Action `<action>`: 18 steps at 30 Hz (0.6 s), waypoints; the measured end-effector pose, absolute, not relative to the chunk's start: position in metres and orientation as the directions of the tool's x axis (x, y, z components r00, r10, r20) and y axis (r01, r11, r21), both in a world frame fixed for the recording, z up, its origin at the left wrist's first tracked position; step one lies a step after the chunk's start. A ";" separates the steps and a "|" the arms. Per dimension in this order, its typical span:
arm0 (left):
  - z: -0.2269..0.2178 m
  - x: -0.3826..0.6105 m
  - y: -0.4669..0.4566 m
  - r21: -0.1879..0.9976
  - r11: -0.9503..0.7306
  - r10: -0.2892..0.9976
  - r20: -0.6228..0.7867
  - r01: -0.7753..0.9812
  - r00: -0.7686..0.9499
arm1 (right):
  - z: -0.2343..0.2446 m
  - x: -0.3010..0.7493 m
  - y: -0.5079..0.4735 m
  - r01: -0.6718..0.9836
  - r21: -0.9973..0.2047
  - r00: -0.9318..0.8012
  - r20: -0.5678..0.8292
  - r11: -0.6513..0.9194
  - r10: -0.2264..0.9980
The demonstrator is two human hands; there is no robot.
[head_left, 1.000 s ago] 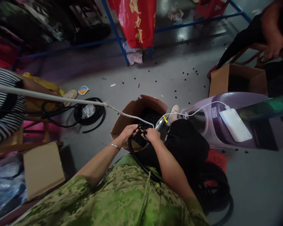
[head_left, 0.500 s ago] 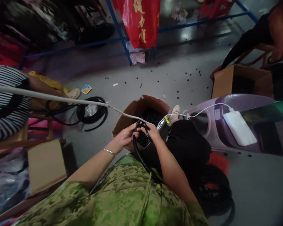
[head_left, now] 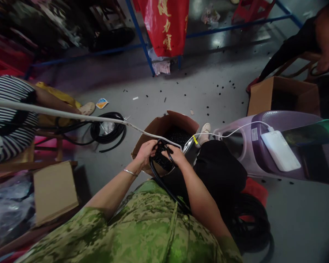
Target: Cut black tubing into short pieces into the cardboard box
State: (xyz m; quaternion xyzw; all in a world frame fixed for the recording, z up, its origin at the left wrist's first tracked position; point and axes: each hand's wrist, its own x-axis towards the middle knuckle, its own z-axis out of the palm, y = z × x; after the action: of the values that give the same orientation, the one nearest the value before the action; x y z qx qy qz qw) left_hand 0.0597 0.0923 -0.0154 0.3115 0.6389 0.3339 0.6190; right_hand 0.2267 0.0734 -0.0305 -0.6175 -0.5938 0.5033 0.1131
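Note:
Both my hands work over an open cardboard box (head_left: 142, 140) full of small black pieces (head_left: 178, 136). My left hand (head_left: 147, 151) is closed on a black ribbed hose (head_left: 159, 179) near its upper end. From there the hose curves down toward my lap. Just to the right, my right hand (head_left: 176, 155) is closed around a black looped handle (head_left: 170, 155), which looks like that of scissors; the blades cannot be made out. The two hands nearly meet at the hose end, where the fingertips partly hide it.
A grey-white cable (head_left: 98, 118) crosses above the box. On the right, a white power bank (head_left: 281, 150) lies on a purple plastic stool (head_left: 252, 146). Black hose coils (head_left: 106, 128) lie on the floor at left. Co-workers sit either side, one beside another cardboard box (head_left: 260, 96).
My left hand has shifted slightly up, and the hose below it has swung left. My right hand stays nearly in place. The whole view has moved a little.

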 end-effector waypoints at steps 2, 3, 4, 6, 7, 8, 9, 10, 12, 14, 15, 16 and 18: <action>-0.016 0.062 0.091 0.816 0.578 0.816 -0.577 0.013 -0.042 | -0.030 0.226 0.074 0.640 -0.721 -0.229 -0.510 -0.267 0.829; -0.017 0.063 0.090 0.816 0.577 0.816 -0.576 0.023 -0.040 | -0.030 0.226 0.074 0.651 -0.711 -0.233 -0.519 -0.265 0.822; -0.017 0.063 0.090 0.816 0.577 0.817 -0.576 0.029 -0.039 | -0.030 0.226 0.074 0.660 -0.704 -0.233 -0.523 -0.262 0.820; -0.019 0.064 0.090 0.819 0.572 0.820 -0.571 0.036 -0.039 | -0.030 0.226 0.074 0.669 -0.701 -0.235 -0.516 -0.248 0.824; -0.019 0.064 0.090 0.821 0.570 0.822 -0.568 0.039 -0.042 | -0.030 0.226 0.073 0.669 -0.703 -0.235 -0.509 -0.241 0.828; -0.019 0.065 0.090 0.822 0.568 0.823 -0.567 0.045 -0.045 | -0.030 0.225 0.073 0.669 -0.705 -0.237 -0.503 -0.236 0.831; -0.019 0.065 0.090 0.822 0.568 0.823 -0.566 0.050 -0.047 | -0.031 0.225 0.072 0.668 -0.707 -0.238 -0.500 -0.233 0.833; -0.019 0.065 0.090 0.821 0.568 0.823 -0.566 0.054 -0.047 | -0.031 0.225 0.072 0.665 -0.710 -0.240 -0.498 -0.233 0.833; -0.018 0.065 0.090 0.819 0.572 0.820 -0.570 0.054 -0.043 | -0.031 0.224 0.072 0.660 -0.713 -0.241 -0.500 -0.237 0.832; -0.019 0.065 0.090 0.815 0.578 0.816 -0.577 0.050 -0.036 | -0.032 0.224 0.072 0.659 -0.714 -0.240 -0.496 -0.235 0.834; -0.019 0.065 0.090 0.814 0.579 0.816 -0.578 0.048 -0.031 | -0.031 0.224 0.072 0.660 -0.715 -0.241 -0.492 -0.230 0.836; -0.020 0.065 0.090 0.814 0.579 0.815 -0.579 0.048 -0.026 | -0.031 0.224 0.072 0.661 -0.715 -0.243 -0.488 -0.225 0.838; -0.021 0.065 0.089 0.814 0.578 0.816 -0.578 0.055 -0.021 | -0.031 0.224 0.073 0.660 -0.719 -0.248 -0.482 -0.217 0.840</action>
State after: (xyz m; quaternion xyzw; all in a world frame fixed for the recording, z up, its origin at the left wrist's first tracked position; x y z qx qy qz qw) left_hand 0.0647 0.0894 -0.0210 0.3383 0.6435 0.3106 0.6124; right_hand 0.2241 0.0728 -0.0306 -0.6061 -0.6190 0.4910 0.0917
